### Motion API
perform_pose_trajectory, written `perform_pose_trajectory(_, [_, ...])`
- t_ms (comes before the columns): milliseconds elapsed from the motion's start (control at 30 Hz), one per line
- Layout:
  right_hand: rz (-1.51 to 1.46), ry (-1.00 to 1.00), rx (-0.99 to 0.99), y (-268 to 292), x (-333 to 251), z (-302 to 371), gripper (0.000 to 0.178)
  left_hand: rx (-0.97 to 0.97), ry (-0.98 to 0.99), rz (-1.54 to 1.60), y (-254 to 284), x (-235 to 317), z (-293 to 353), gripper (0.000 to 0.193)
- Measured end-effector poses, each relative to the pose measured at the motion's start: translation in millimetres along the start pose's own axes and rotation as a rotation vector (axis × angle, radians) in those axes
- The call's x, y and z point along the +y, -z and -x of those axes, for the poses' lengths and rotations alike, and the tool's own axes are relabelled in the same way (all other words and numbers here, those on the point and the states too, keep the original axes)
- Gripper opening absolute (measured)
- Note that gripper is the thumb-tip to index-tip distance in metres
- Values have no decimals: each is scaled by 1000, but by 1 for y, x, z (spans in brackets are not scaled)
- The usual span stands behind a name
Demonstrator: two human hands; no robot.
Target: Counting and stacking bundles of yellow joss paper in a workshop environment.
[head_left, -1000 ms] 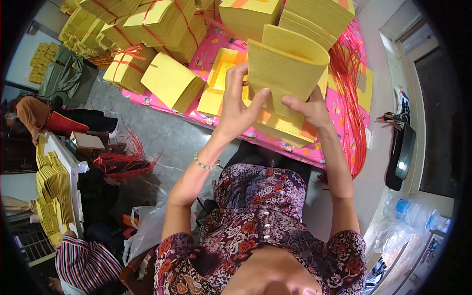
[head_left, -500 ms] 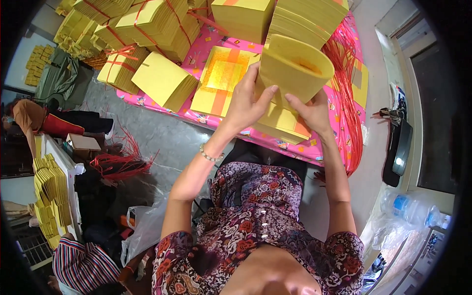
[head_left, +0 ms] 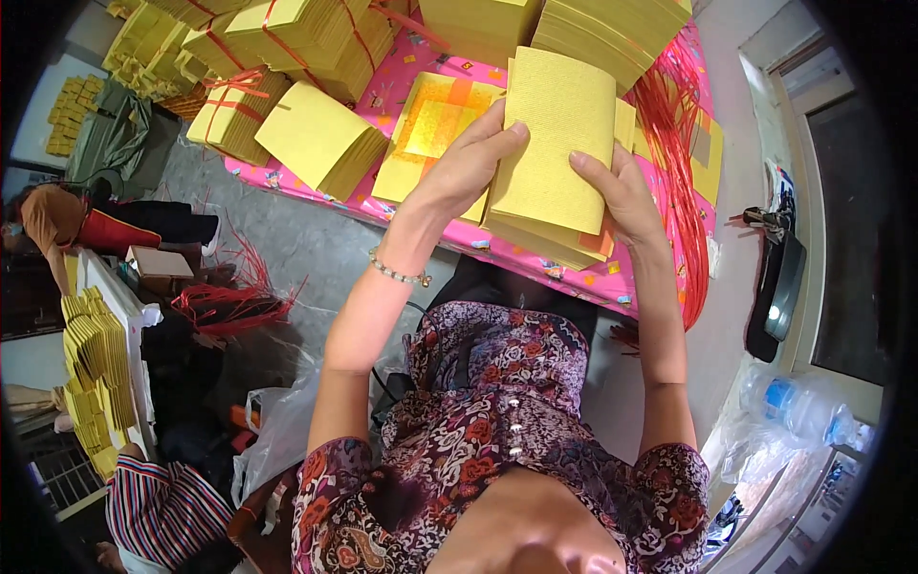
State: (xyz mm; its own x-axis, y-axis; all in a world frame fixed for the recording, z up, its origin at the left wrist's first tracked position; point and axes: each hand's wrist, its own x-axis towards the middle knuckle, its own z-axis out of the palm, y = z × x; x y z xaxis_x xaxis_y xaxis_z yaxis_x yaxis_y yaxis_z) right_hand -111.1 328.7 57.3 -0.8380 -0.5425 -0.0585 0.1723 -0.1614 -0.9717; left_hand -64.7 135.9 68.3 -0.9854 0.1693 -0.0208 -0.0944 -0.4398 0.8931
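Pink-covered counter [head_left: 411, 59] is spreading under & beyond the L hand [head_left: 469, 161] and R hand [head_left: 626, 198]. Tied stacks [head_left: 335, 67] are sitting beyond & L of the L hand, red bands round them. Red strands [head_left: 674, 153] are hanging down just R of the R hand. Loose stack [head_left: 316, 134] is lying L of the L hand; printed sheet [head_left: 435, 134], w/ orange-gold patch, is lying btwn it & that hand. Yellow paper [head_left: 557, 134] is standing tilted btwn the hands, which are staying apart, each gripping one side, thumbs on front face. Bracelet [head_left: 397, 273] is circling the L wrist.
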Motion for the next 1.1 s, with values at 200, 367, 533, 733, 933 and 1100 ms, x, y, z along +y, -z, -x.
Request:
perform_pose_trajectory(200, [-9, -6, -32, -1, 1, 1, 53, -12, 14, -77, 3, 2, 1, 50])
perform_pose_trajectory(367, [9, -14, -44, 1, 4, 2, 54, 4, -45, -164, -1, 3, 4, 51])
perform_pose_trajectory(533, [8, -9, -76, 2, 3, 1, 54, -7, -83, -168, 1, 0, 4, 50])
perform_pose_trajectory(733, [-3, -6, -77, 1, 3, 3, 54, -17, -79, -210, 1, -1, 6, 52])
perform_pose_trajectory(933, [101, 46, -77, -2, 2, 8, 53, 61, -251, -234, -13, -14, 8, 48])
perform_pose_trajectory(1100, [57, 77, 25, -6, -4, 11, 46, 122, -277, -167, -22, -17, 18, 41])
